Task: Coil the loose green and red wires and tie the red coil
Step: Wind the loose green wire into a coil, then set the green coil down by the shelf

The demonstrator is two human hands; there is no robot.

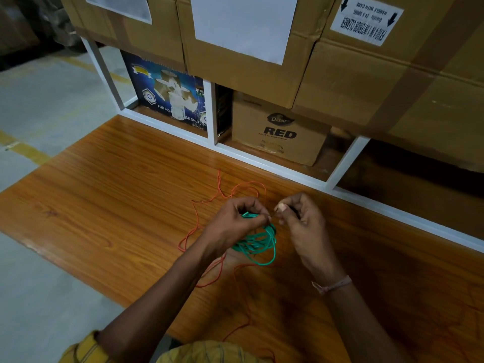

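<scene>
A green wire coil (258,243) hangs in several loops from my left hand (235,222), which grips its upper part just above the wooden table (112,205). My right hand (298,214) is beside it to the right, thumb and fingers pinched on a thin end of wire between the two hands. Which wire that end belongs to is too small to tell. A loose red wire (195,218) sprawls uncoiled over the table, looping behind my hands and trailing towards my body.
A white shelf frame (264,159) runs along the table's far edge. It holds a blue printed box (167,93) and a brown Dabur RED carton (280,132), with large cardboard cartons (243,66) stacked above. Grey floor with yellow lines lies to the left.
</scene>
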